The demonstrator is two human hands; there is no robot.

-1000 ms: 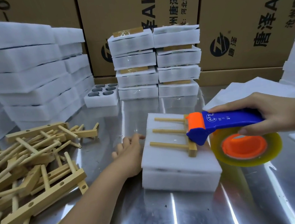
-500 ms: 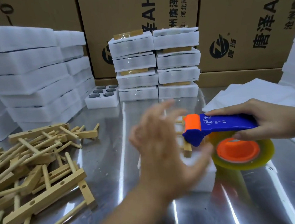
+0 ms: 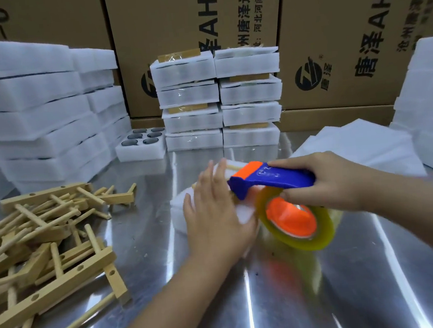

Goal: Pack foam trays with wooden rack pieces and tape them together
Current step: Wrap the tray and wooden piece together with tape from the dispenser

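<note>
Left hand (image 3: 214, 216) lies flat on a foam tray (image 3: 179, 211), fingers straight and close together
Right hand (image 3: 324, 180) curls round a blue tape dispenser (image 3: 271, 180) at the tray's right edge; wooden rack pieces (image 3: 47, 244) lie heaped to the tray's left

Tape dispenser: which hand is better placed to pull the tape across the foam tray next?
Right. The right hand grips the tape dispenser, its nose over the foam tray; the left hand lies flat on the tray, steadying it.

Wooden rack pieces (image 3: 47, 246) left, foam tray (image 3: 180, 211) centre, taped stacks (image 3: 217, 98) behind, cartons (image 3: 330, 36) rearmost
</note>
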